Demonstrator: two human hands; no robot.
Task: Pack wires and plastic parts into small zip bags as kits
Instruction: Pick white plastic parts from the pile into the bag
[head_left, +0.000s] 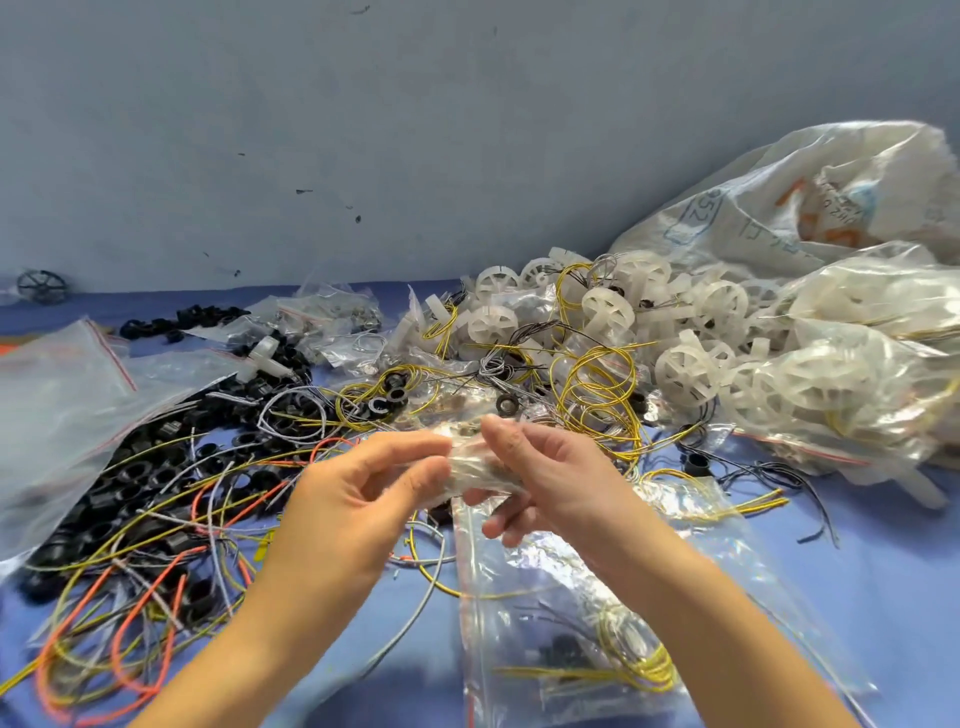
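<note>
Both hands meet at centre: left hand (358, 499) and right hand (556, 478) each pinch one end of a small clear zip bag (475, 467), held above the blue bench (883, 597). Bag contents are blurred. Black plastic rings (130, 483) and loose wires (150, 597) lie left; white plastic wheels (608, 306) are heaped right.

The table (883, 597) is blue. The wall (363, 130) is a dull grey-blue with a few small dark spots. There are yellow wires (597, 384), orange wires (130, 618), grey wires (434, 582) and thin black wires (769, 475). The rings (135, 473) on the left are black. The wheels (608, 306) in the pile are milky white. One far wheel (41, 287) is black. The flat bags (52, 415) are see-through, with a thin red line near the top. The small bag (475, 467) is see-through too. The big sack (779, 208) is white with blue and orange writing.
</note>
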